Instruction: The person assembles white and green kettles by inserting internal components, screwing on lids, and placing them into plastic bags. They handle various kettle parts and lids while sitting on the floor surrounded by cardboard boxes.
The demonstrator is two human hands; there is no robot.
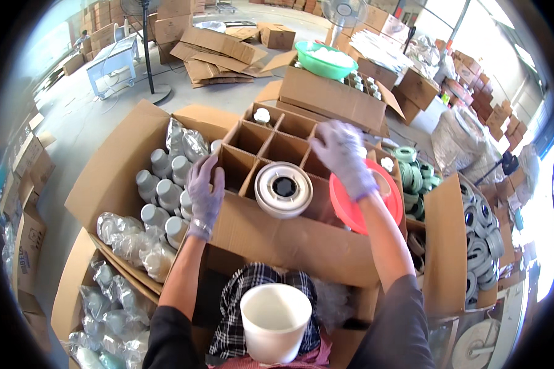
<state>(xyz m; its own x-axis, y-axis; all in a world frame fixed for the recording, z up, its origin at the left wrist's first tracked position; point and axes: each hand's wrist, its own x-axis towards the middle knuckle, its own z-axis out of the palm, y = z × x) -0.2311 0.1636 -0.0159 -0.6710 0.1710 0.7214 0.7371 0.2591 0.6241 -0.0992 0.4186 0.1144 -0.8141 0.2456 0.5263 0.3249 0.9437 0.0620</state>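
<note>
Both hands wear pale grey-lilac gloves. My left hand [206, 192] is open, fingers apart, at the left edge of a divided cardboard carton [295, 230], beside several grey capped bottles [168, 195]. Farther right, my right hand [345, 154] reaches over the carton's compartments. Its fingers look spread, slightly blurred, with nothing visible in them. Under that wrist sits a pinkish-red plastic basin [346, 203]. Between the hands, a round white ring-shaped part [283, 208] with a dark centre rests over the compartments. White caps [261, 115] show in a far cell and near my right hand.
A white tub [276, 326] stands at my lap. Bagged bottles [114, 307] fill a carton at lower left. To the right are green rings [406, 154] and a carton of grey rings [483, 246]. Beyond, a green basin [326, 63] tops another carton; a fan stand [148, 55] rises far left.
</note>
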